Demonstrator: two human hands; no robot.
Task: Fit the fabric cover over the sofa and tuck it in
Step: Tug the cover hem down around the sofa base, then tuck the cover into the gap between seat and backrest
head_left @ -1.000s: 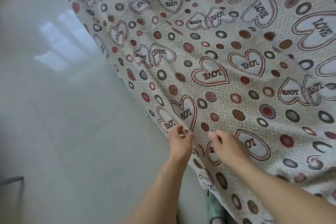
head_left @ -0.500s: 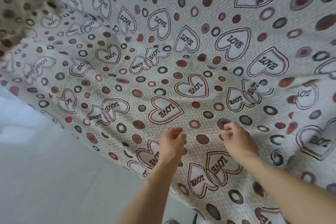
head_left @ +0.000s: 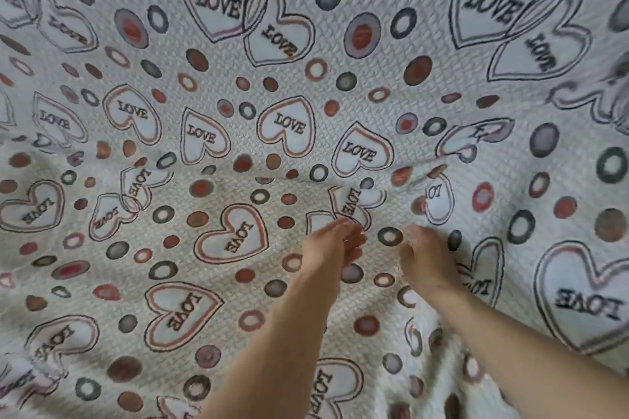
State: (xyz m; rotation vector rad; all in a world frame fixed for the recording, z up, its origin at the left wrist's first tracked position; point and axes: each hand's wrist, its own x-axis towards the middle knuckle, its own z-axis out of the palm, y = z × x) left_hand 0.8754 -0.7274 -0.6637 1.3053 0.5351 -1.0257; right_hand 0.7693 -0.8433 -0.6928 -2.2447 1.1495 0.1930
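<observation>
Head view: the heart-print fabric cover (head_left: 238,241) fills everything, and the sofa is hidden beneath. My left hand (head_left: 332,250) has a pinching grip on it; my right hand (head_left: 425,260) is too blurred to tell. Such a thin pinch could slip, I judge, dropping the cover crooked.

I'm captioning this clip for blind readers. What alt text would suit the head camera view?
Two forearms reach forward, the left hand and right hand close together against a white fabric cover printed with LOVE hearts and dots, which fills the view. The cloth creases above the hands; motion blur hides their grip.
</observation>
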